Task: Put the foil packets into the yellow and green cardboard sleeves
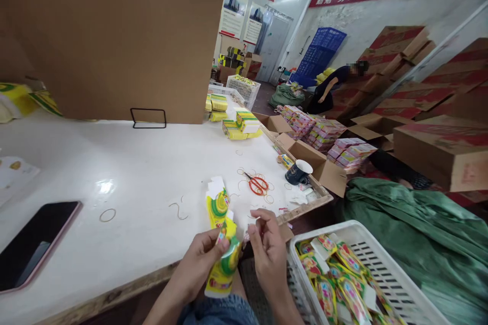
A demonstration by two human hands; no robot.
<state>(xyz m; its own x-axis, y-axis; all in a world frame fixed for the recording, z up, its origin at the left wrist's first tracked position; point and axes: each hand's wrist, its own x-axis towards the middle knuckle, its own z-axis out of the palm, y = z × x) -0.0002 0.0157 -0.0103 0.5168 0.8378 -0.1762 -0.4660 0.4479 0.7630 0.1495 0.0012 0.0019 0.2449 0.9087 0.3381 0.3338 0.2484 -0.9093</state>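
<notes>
My left hand (200, 259) grips a yellow and green printed carton (223, 277) over my lap at the table's front edge. Just right of it, my right hand (269, 249) has thumb and fingers pinched together at a small whitish piece (247, 228), too small to make out. Beyond the left hand, more yellow cartons (218, 200) with white flaps lie on the white table (141, 172). To the lower right, a white plastic basket (404, 269) holds many small yellow and green printed packs (345, 269).
Orange-handled scissors (258, 185) lie among rubber bands near a dark mug (298, 172). A phone (36, 241) is at left. A large cardboard sheet (133, 40) stands behind. Bundled cartons (242, 122) sit farther back. Across the room a person (337, 84) bends near boxes.
</notes>
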